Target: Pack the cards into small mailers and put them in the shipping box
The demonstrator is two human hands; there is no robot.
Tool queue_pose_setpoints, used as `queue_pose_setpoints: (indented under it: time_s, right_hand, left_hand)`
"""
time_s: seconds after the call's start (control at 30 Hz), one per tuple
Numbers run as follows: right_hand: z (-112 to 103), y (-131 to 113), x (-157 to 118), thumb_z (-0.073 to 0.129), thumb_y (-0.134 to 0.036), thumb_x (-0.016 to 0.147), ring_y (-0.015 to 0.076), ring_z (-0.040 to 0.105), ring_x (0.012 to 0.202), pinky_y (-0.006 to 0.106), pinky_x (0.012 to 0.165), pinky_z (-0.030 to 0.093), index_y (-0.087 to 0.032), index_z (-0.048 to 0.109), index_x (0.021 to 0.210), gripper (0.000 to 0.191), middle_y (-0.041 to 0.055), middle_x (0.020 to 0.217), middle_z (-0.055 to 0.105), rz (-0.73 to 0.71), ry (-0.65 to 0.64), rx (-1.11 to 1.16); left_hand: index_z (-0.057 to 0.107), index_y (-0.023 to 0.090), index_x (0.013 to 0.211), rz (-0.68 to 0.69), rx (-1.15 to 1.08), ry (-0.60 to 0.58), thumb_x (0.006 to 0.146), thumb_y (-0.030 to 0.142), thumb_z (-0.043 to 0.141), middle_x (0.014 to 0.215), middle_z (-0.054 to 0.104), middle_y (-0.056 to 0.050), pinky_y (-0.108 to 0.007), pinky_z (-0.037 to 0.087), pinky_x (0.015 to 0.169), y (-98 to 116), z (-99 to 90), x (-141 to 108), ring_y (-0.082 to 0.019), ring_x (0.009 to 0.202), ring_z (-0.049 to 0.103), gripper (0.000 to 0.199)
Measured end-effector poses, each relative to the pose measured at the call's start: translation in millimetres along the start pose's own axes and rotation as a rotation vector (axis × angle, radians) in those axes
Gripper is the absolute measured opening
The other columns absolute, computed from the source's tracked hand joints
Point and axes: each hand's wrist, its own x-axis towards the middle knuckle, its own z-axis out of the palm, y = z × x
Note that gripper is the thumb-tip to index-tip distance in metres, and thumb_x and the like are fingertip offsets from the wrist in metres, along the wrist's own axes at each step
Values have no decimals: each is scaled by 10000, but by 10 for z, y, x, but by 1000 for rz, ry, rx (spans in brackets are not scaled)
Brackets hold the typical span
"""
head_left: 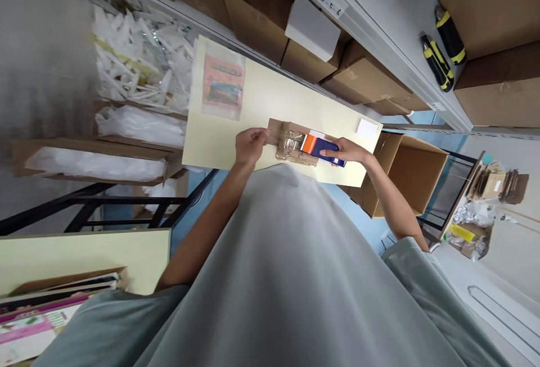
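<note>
A flat piece of brown cardboard [275, 125] lies on the pale yellow tabletop [270, 94], with a crumpled clear wrapped pack [287, 141] on it. My left hand [250, 145] pinches the left end of the cardboard. Fingers of my right hand [349, 151] are wrapped round a blue tape dispenser [327, 149], whose orange front end rests at the right side of the clear pack. A white label or paper shows just behind the dispenser.
Plastic-wrapped items [223, 87] lie at the table's left end, and a white paper [367, 128] at its right. An open carton [411, 170] stands beyond the right edge. Cutters [436, 63] rest on the shelf [392, 24] above. Boxes of white plastic pieces [139, 58] are at left.
</note>
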Motion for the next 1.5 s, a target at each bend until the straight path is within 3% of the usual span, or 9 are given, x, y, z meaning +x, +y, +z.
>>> queue_pose_setpoints:
  time_s: [0.2,0.3,0.47,0.6,0.7,0.97,1.23,1.33,1.5]
  right_hand:
    - [21,0,51,825,-749,880,158,696,656,267,645,554,-131,736,1218,710,43,838,795,3,22,-64]
    - [26,29,67,830,-738,882,158,705,661,264,641,542,-144,735,1190,676,39,859,800,4,29,-75]
    - [17,74,61,853,-717,876,165,743,670,247,601,546,-192,720,1104,588,26,865,810,5,0,-25]
    - [7,80,45,853,-675,901,161,736,653,249,622,548,-196,711,1130,549,16,842,816,2,9,-48]
    - [1,103,60,847,-646,923,187,755,678,270,665,550,-196,719,1194,541,17,797,808,-2,12,-74]
    - [15,214,229,832,-647,935,267,773,844,318,735,541,-178,741,1006,483,105,855,796,-39,35,-248]
    - [39,268,177,818,-555,973,310,791,941,360,840,565,-161,735,1097,421,100,836,783,-86,-2,-209]
    - [-54,549,74,846,-563,955,292,800,876,331,781,571,-187,720,1175,454,70,817,782,-86,-59,-84]
    - [-423,1469,-251,875,-730,866,286,790,791,317,664,566,-183,778,1037,582,66,741,759,-140,-97,-8]
  left_hand:
    - [739,171,890,-80,-17,-143,776,425,831,845,757,-57,-354,607,861,-300,265,213,-223,872,718,293]
    - [723,164,1079,-97,45,-186,781,477,860,993,783,-95,-375,623,893,-333,353,217,-254,959,745,454]
    - [647,153,1443,217,372,-157,884,478,777,1448,679,-201,-438,602,1080,-170,235,75,-308,1257,721,659]
    - [378,160,1737,536,669,-469,748,532,942,1836,263,-251,-588,334,1360,53,281,-123,-456,1719,242,1198]
    - [206,110,1799,610,866,-582,650,602,1003,1877,14,-290,-706,103,1389,163,454,-181,-528,1741,-41,1482]
    - [431,-59,1663,586,1093,-498,965,718,614,1837,213,-319,-635,54,1408,258,620,-229,-472,1751,36,1061]
    - [211,-64,1752,509,1276,-500,858,632,742,1839,147,-357,-647,7,1414,246,663,-251,-499,1750,46,1252]
    - [207,-58,1753,512,1275,-487,880,625,715,1836,156,-359,-649,-4,1412,227,674,-256,-502,1749,44,1219]
    - [232,-29,1750,504,1262,-464,871,687,732,1830,174,-362,-667,23,1409,223,698,-265,-513,1744,61,1239]
